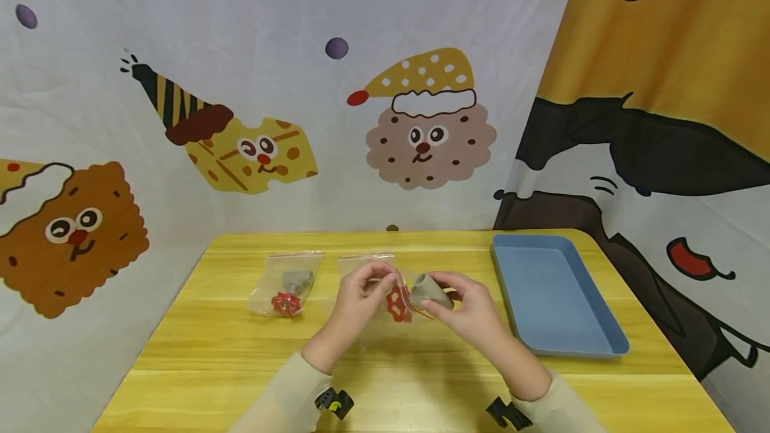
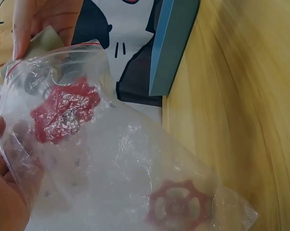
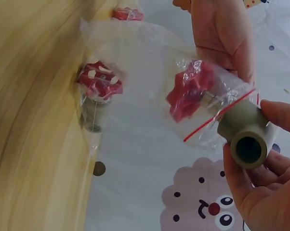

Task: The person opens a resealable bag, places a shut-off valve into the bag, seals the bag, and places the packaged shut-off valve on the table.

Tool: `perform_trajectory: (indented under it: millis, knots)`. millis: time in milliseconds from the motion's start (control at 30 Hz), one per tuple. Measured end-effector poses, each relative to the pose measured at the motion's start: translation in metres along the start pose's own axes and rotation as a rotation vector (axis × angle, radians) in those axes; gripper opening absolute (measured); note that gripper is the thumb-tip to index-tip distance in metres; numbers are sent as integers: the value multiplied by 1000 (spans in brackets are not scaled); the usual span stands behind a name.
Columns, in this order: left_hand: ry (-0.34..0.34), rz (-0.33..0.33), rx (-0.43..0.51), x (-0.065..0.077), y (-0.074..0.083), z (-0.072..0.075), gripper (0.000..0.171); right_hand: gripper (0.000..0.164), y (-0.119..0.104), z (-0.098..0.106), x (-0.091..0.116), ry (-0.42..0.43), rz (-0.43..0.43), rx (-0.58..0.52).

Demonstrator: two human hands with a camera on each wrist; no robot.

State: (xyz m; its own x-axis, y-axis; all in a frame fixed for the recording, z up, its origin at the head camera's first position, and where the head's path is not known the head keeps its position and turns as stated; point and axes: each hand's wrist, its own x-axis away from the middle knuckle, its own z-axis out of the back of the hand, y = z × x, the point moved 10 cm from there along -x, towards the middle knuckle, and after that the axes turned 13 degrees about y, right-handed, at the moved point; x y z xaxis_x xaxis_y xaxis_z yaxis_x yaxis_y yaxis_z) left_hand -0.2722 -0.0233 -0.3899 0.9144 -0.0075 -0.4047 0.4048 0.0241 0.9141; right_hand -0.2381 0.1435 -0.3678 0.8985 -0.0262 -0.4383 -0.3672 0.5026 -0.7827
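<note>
My right hand [image 1: 469, 303] grips the grey-green pipe body of a valve [image 3: 241, 118] between thumb and fingers. The body sticks out past the red zip strip of a clear zip bag [image 2: 111, 149]. Inside the bag's mouth is the valve's red handwheel [image 3: 191, 91], joined to the body by a metal stem. Facing it, my left hand [image 1: 355, 296] pinches the edge of the bag with thumb and fingertips. Both hands are raised over the table. Some left fingers are hidden behind the film.
On the wooden table [image 1: 204, 353], another bagged valve [image 1: 289, 303] with a red wheel lies at left. Behind my left hand is a further zip bag [image 1: 361, 259], mostly covered. A blue-grey tray [image 1: 553, 299] stands at right. A printed cloth [image 1: 271, 32] hangs behind the table.
</note>
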Motion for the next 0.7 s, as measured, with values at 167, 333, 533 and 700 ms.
perform_trajectory:
  millis: [167, 333, 533, 700]
  knots:
    - [-5, -46, -9, 1, 8, -3, 12, 42, -4, -5, 0, -23, 13, 64]
    - [-8, -44, -27, 2, 10, -5, 12, 41, -9, -9, 1, -41, 27, 55]
    - [-27, 6, -30, 5, 15, -9, 9, 41, -6, -10, -1, -42, -29, 69]
    - [-24, 5, -54, 5, 16, -11, 10, 39, -3, -15, 0, -64, -79, 61]
